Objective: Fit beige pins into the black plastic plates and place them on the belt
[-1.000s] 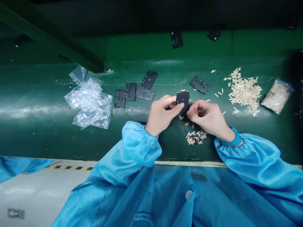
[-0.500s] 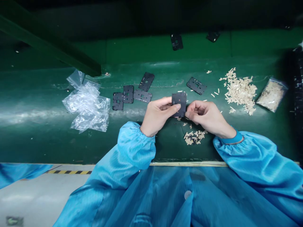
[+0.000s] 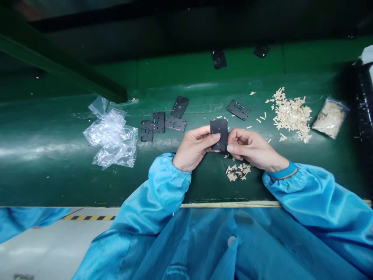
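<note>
A black perforated plate (image 3: 219, 134), small and rectangular, stands upright between my hands. My left hand (image 3: 194, 149) pinches its left side with the thumb across the face. My right hand (image 3: 250, 147) grips its right edge between thumb and fingers. Just below the hands lies a small heap of beige slivers (image 3: 237, 172). Several similar black plates (image 3: 175, 124) lie flat to the left, and another (image 3: 239, 109) lies above my right hand.
A green work surface (image 3: 58, 155) holds a crumpled clear plastic bag (image 3: 112, 134), a large beige heap (image 3: 290, 114) and a filled zip bag (image 3: 330, 118). Two black plates (image 3: 218, 59) sit farther back. A green beam (image 3: 67, 70) crosses the upper left.
The plate has turned from slightly tilted to upright. My right hand has closed in on its right edge, and the view has shifted slightly.
</note>
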Motion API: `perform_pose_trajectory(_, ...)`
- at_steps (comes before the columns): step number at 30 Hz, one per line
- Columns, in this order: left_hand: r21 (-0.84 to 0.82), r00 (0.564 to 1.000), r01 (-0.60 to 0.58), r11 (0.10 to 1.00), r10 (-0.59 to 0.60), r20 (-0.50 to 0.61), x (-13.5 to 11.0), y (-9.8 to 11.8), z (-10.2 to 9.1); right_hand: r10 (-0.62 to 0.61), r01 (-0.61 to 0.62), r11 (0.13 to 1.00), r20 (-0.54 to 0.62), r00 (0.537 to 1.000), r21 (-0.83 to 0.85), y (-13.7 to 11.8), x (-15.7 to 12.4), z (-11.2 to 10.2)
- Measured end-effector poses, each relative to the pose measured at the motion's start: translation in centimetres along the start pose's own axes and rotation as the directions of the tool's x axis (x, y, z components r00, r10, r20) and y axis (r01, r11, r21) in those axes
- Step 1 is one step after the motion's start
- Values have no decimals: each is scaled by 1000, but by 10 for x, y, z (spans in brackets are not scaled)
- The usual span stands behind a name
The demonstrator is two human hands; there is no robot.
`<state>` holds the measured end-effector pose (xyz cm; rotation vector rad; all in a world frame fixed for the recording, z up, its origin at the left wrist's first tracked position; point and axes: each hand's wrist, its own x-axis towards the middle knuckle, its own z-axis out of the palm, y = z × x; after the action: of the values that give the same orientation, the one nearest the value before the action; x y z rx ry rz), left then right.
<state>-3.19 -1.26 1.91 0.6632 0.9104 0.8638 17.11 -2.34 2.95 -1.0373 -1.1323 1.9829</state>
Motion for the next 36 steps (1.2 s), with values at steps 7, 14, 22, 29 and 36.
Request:
perform_pose_trajectory(7,-66,1000,16,998,-16,4,-2,-2,4,-34,25,984,49,998,174,2,-2,5)
perform_pose_trajectory(14,-66,999,29,997,-31,-23,-4,-5,11,-54,34,973,81,995,229,6,-1,9)
perform_pose_trajectory(22,-202,993,-11,979,-13,-117,-5,-3,18,-210,211,976,-29,977,47,4,3,5)
perform_pose_trajectory(29,-285,989,-17,958,-25,-144,-8,-1,21,-257,263,962,-72,964,78,13,2,10)
perform_pose_trajectory(36,-284,985,-41,958,-8,-171,-6,-2,19,-284,298,950,-142,948,90,13,4,2)
